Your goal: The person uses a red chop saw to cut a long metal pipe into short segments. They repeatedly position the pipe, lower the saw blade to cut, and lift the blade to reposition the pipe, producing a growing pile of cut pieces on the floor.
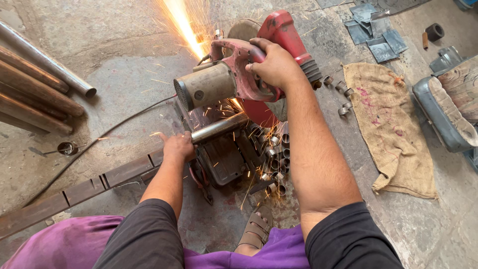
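Gripping the red chop saw (259, 60) by its handle, the right hand (274, 65) presses the blade into a steel pipe (219, 127), throwing sparks (184, 25). The left hand (178, 147) clasps the pipe on the saw bed. Cutting looks midway; finishing seems to call for steady downward pressure. Cut rings (274, 159) lie beside the blade.

Shiny smooth metal pipe (219, 127), scuffed red-painted chop saw (259, 65), coarse burlap sack (393, 129), rough grey concrete floor (114, 84).
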